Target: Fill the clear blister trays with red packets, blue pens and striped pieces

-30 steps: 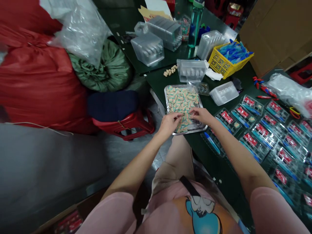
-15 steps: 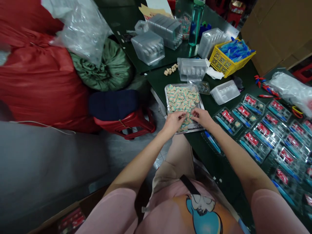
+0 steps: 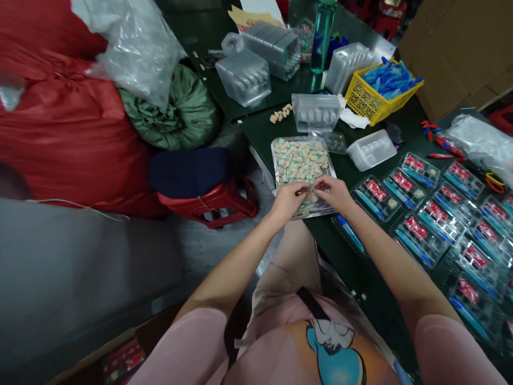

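Note:
A metal tray [image 3: 274, 167] holds a layer of small flat beige-and-teal pieces [image 3: 298, 158]. Over its near part, my left hand [image 3: 289, 198] and my right hand [image 3: 333, 193] meet at the fingertips. Both hands are closed in a pinch; whatever is between the fingers is too small to make out. To the right of my right forearm, clear blister trays [image 3: 417, 227] lie in rows, with blue pens and red-and-white pieces in them. One blister tray with a blue pen [image 3: 350, 233] lies just beside the metal tray.
Stacked clear plastic trays [image 3: 316, 113] stand behind the metal tray, near several beige peanut-shaped pieces [image 3: 281, 113]. A yellow basket [image 3: 364, 101] holds blue pens. A green bottle [image 3: 321, 40] stands farther back. Left are a red stool [image 3: 208, 206] and large red sacks [image 3: 72, 144].
My hands have come together, the right fingertips moving left to meet the left ones above the pieces. The view has shifted slightly.

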### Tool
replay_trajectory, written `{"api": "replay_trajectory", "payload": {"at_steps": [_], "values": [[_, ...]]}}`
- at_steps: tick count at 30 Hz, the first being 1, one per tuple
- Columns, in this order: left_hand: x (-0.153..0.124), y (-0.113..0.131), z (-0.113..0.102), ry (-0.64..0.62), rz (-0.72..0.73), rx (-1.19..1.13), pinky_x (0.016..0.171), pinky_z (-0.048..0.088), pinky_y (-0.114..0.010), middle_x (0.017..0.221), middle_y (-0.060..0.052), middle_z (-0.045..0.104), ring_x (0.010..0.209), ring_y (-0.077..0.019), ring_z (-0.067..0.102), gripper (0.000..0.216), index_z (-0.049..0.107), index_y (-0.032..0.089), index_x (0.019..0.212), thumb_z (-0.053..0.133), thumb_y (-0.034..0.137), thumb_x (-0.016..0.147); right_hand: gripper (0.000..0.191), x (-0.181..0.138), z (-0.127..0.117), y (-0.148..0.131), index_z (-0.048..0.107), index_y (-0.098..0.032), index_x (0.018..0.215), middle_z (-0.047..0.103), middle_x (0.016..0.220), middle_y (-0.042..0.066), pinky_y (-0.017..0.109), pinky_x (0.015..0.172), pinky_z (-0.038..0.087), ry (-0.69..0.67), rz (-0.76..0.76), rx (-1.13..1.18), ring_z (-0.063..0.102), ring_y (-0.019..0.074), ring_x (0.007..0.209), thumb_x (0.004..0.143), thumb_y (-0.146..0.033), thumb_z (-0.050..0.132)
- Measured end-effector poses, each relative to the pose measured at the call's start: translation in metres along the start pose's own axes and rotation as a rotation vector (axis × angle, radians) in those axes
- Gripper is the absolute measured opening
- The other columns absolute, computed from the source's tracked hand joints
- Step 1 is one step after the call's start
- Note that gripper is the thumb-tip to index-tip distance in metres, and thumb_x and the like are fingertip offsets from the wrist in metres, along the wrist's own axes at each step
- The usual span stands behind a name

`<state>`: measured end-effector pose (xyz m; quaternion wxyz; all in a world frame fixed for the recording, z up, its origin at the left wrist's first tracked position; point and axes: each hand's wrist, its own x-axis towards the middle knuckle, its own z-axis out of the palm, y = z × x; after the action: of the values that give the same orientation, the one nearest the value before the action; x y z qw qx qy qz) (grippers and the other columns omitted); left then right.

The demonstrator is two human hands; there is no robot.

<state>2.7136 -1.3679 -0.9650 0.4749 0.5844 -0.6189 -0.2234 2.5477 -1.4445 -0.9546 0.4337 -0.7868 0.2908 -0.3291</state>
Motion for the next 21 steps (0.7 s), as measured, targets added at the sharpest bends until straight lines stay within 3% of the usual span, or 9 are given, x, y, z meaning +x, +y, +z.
{"api": "replay_trajectory", "payload": {"at_steps": [4,10,12,21], "values": [[-0.001,0.001,-0.005,0.051,0.002,0.026,0.076,0.053,-0.027,0.088,-0.003,0.076,0.078,-0.0148,0.068,0.019,0.076,0.019,0.091,0.065,0.011,0.078,0.013,0.000,0.000,0.004,0.063,-0.019,0.089,0.065,0.083,0.001,0.027,0.071,0.049,-0.041,0.045,0.031,0.060,0.0146,0.074,0.078,-0.025,0.064],[-0.008,-0.005,-0.021,0.136,-0.134,-0.002,0.071,0.054,-0.027,0.084,-0.004,0.075,0.072,-0.0154,0.067,0.018,0.075,0.017,0.091,0.064,0.018,0.077,0.007,-0.004,-0.002,0.012,0.067,-0.019,0.083,0.064,0.079,0.003,0.028,0.072,0.043,-0.174,0.127,-0.499,0.057,0.0162,0.074,0.077,-0.017,0.070],[-0.013,-0.007,-0.025,0.142,-0.157,-0.011,0.071,0.054,-0.027,0.084,-0.005,0.075,0.073,-0.0155,0.067,0.017,0.075,0.017,0.090,0.065,0.020,0.077,0.009,-0.005,0.001,0.014,0.068,-0.019,0.084,0.063,0.079,0.003,0.027,0.069,0.040,-0.195,0.140,-0.581,0.055,0.0162,0.073,0.076,-0.018,0.073],[-0.024,-0.010,-0.028,0.158,-0.182,-0.008,0.071,0.052,-0.026,0.087,-0.004,0.075,0.074,-0.0153,0.067,0.017,0.076,0.017,0.091,0.065,0.018,0.077,0.010,-0.004,-0.002,0.012,0.064,-0.017,0.072,0.061,0.069,-0.002,0.023,0.063,0.036,-0.187,0.222,-0.431,0.050,0.0116,0.062,0.074,-0.011,0.071]]}}
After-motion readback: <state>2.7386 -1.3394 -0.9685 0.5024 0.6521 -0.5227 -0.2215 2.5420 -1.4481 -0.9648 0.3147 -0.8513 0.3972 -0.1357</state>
